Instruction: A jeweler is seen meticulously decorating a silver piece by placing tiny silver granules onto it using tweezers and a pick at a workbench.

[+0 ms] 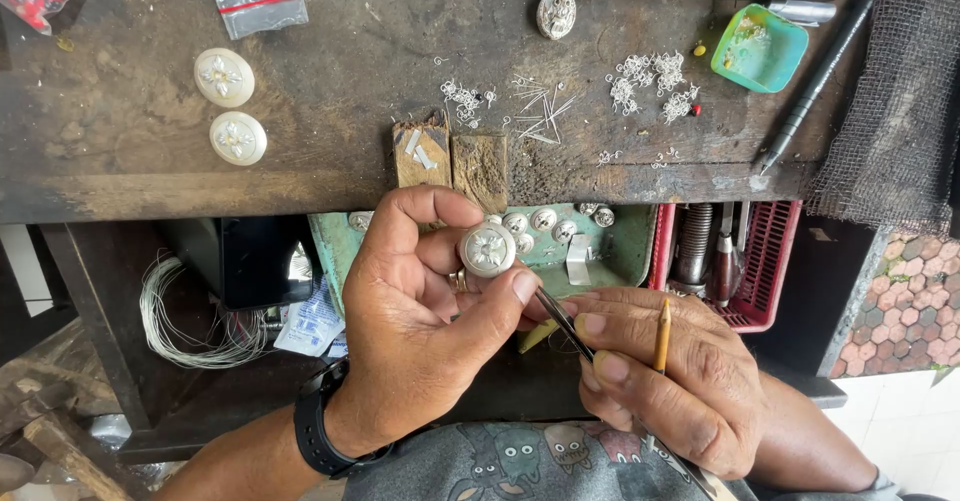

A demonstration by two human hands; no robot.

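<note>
My left hand (420,311) pinches a small round silver-white disc with a flower pattern (487,250) between thumb and fingers, just below the bench edge. My right hand (670,381) grips thin metal tweezers (563,323) whose tips reach toward my left thumb under the disc. A yellow pencil (662,333) is tucked between the fingers of that same hand. A black watch (315,423) sits on my left wrist.
The dark wooden bench (330,81) carries two oval white discs (225,106), one silver disc (556,12), scattered wire bits (545,111), a green dish (758,48), a black pen (815,79) and a wooden bench pin (450,161). Below are a green tray (620,251), a red basket (765,261) and coiled wire (185,311).
</note>
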